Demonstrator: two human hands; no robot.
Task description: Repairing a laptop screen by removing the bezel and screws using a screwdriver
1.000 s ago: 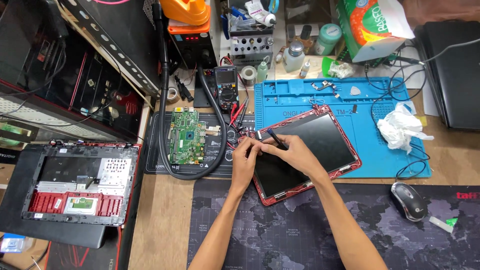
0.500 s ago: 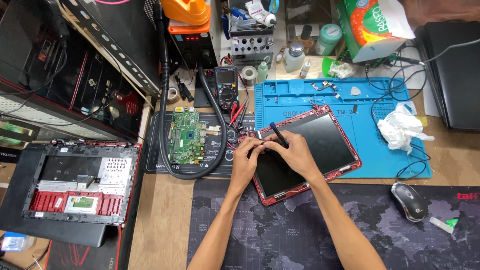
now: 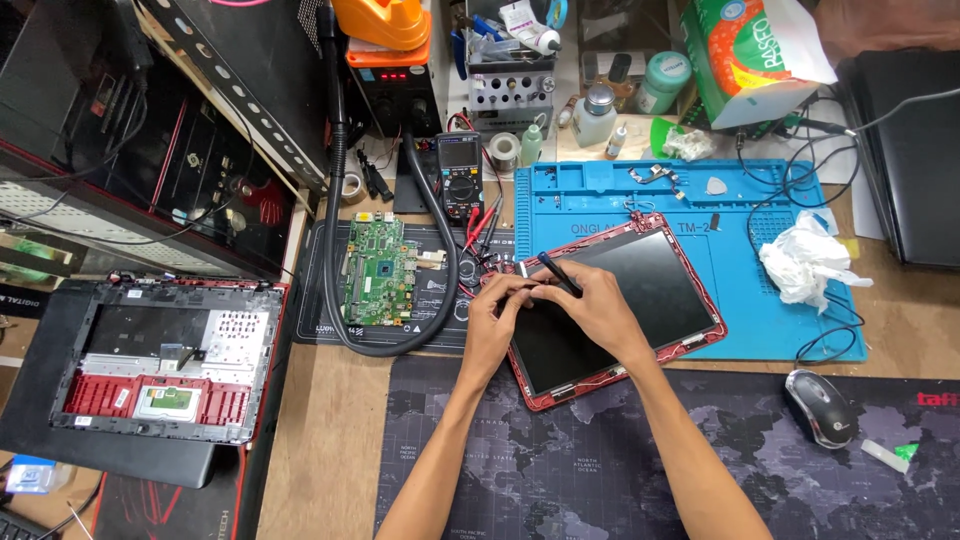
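a laptop screen panel (image 3: 615,305) in a red frame is laid tilted on the bench (image 3: 320,450), partly on a blue work mat (image 3: 650,200) and partly on a dark map-printed mat (image 3: 560,470). both hands are brought together at the panel's upper left edge. a black pen-shaped tool (image 3: 558,273) is gripped by the right hand (image 3: 590,310), its fingers (image 3: 545,293) closed around the shaft, with the tip pointed up and to the left. the left hand (image 3: 497,318) is rested on the frame's left edge, its fingers (image 3: 515,285) pinched close to the tool; whether something small is held between them cannot be told. a green circuit board (image 3: 378,270) is seen to the left on a dark mat, ringed by a black hose (image 3: 340,200). a multimeter (image 3: 461,175) is stood behind it. an opened laptop base (image 3: 165,360) is placed at far left, a crumpled white tissue (image 3: 805,260) and a mouse (image 3: 822,407) at right.
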